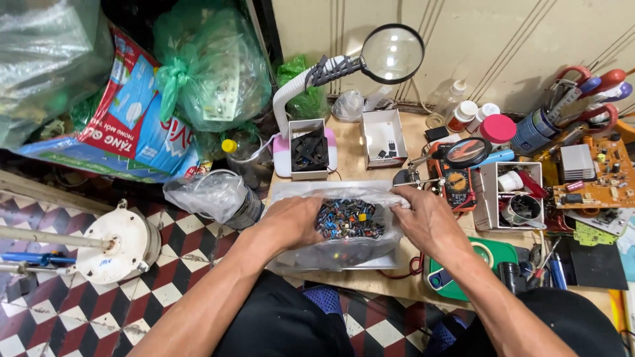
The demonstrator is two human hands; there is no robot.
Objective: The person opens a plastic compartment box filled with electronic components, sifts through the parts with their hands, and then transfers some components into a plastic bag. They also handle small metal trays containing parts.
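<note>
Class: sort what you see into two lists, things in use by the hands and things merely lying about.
In use: left hand, right hand, clear plastic bag, small electronic parts inside it.

Lying about: magnifier lamp, multimeter, circuit board, white motor, green bags.

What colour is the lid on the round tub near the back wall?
The tub's lid is pinkish red, seen best in the head view, right of the magnifier lamp.

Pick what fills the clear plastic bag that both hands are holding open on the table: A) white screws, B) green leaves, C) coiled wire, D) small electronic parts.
D: the clear plastic bag, spread between the left hand and the right hand, holds a heap of small electronic parts, mostly dark and blue.
</note>
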